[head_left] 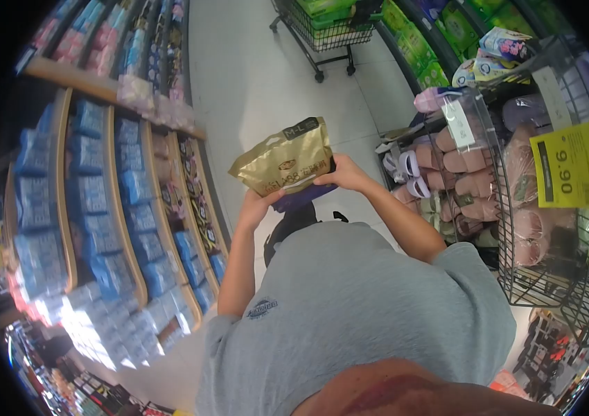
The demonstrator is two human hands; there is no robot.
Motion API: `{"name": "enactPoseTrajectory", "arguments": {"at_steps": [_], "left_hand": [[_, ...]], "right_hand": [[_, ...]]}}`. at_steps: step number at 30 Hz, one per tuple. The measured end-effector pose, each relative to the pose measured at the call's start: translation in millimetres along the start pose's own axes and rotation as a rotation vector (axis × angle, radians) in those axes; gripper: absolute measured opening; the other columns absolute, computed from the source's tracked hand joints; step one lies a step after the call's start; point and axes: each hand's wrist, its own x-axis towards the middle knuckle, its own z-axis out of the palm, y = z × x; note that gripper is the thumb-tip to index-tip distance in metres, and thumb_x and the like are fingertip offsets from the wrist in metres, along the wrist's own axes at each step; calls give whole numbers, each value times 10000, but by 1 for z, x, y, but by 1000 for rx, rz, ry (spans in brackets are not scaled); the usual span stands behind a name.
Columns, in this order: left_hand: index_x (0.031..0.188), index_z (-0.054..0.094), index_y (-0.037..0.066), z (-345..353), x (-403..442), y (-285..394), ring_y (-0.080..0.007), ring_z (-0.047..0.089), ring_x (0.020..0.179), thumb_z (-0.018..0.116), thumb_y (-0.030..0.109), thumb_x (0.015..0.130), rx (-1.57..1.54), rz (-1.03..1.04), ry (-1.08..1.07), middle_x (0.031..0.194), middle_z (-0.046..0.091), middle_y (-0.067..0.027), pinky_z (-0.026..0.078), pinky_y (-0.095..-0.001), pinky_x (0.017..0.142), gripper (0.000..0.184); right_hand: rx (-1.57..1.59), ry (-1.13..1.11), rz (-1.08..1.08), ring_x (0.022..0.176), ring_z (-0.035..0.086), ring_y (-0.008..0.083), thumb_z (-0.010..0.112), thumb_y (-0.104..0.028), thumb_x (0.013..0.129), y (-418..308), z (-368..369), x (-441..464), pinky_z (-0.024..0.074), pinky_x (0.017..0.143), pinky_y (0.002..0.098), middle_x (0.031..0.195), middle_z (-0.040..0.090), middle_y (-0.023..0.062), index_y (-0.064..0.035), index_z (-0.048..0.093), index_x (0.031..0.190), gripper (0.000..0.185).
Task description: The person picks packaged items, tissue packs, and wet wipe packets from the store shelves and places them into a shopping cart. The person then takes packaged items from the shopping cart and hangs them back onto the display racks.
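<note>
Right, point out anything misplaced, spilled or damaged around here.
Bright packets lie askew beyond the pink slippers on the right; unlike the footwear around them, they may be misplaced. I see no spill or damage.

The gold bag is shiny, wrinkly plastic. The shirt is soft gray cloth. The shelf edges look like smooth, light wood. The baskets are thin black metal wire. The floor is smooth and a bit shiny. The blue packs look like slippery plastic.
</note>
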Motion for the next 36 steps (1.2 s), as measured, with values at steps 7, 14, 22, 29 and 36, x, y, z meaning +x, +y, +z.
{"name": "enactPoseTrajectory", "arguments": {"at_steps": [7,14,22,29,36], "left_hand": [[1169,579,1,-20,200,86,-154,614,919,708,32,810,203,231,-277,1049,665,-68,496,-298,791,383],[1231,584,42,12,330,141,-188,619,1026,658,53,860,454,420,-395,1145,658,-95,483,-310,882,378],[1299,542,88,67,452,171,-310,583,1114,610,-4,781,619,902,-311,1230,602,-150,462,-332,936,530],[1331,499,64,98,555,198,-331,531,1206,656,146,823,600,840,-246,1325,543,-166,421,-366,1000,538],[1336,496,64,112,617,194,-333,519,1219,668,164,815,695,643,-198,1339,529,-170,417,-366,1013,558]], "right_hand": [[-191,301,-21,848,652,218,784,-54,678,-32,-93,120,483,810,326,919,710,135,-5,680,1001,342],[-241,598,-120,891,651,175,752,-28,724,-56,-165,174,491,826,309,982,706,98,-40,675,1070,355],[-456,840,-435,1037,626,291,717,24,728,-58,-267,240,497,870,338,1120,662,135,-84,666,1129,419],[-527,792,-577,1076,620,273,653,-4,806,-70,-383,342,480,914,327,1152,657,144,-51,646,1163,360],[-390,586,-454,1104,607,227,626,-1,826,-39,-450,425,468,949,305,1201,646,88,-76,636,1196,377]]}}
